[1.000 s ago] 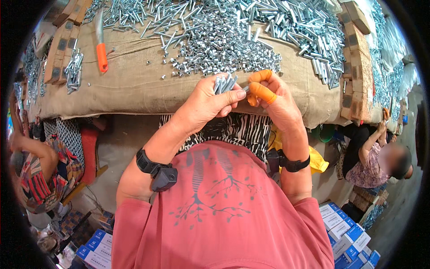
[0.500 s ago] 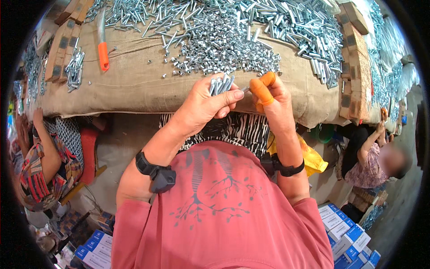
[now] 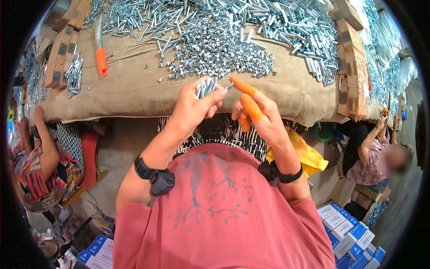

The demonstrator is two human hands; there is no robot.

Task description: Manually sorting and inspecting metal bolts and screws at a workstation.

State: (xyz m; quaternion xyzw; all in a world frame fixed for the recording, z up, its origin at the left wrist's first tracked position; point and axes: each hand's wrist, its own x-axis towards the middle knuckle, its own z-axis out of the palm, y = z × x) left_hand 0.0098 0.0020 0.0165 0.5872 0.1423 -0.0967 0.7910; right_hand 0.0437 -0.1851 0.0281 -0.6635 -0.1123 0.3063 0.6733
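Observation:
My left hand [image 3: 193,104], over the near edge of the cloth-covered bench, is closed around a bundle of slim silvery metal bolts [image 3: 206,88]. One bolt [image 3: 229,86] pokes out past the left thumb toward the right; the fingers hide much of the bundle. Orange finger covers sit on my right hand [image 3: 257,110]. Its index finger stretches out to the tip of that protruding bolt, apparently touching it, while the thumb stands apart below. Just beyond both hands lies a heap of short silvery metal sleeves [image 3: 210,54].
Long metal tubes [image 3: 309,40] are heaped at the far right, and loose bolts [image 3: 148,18] at the far left. An orange-handled tool [image 3: 101,62] lies on the sacking cover [image 3: 134,96]. Bricks [image 3: 351,67] border the bench. People sit left and right; blue-and-white boxes [image 3: 349,237] stand low right.
The right hand has opened from a pinch on the protruding bolt, its index finger now extended at the tip. Both hands have shifted slightly left in view; the left keeps its bundle.

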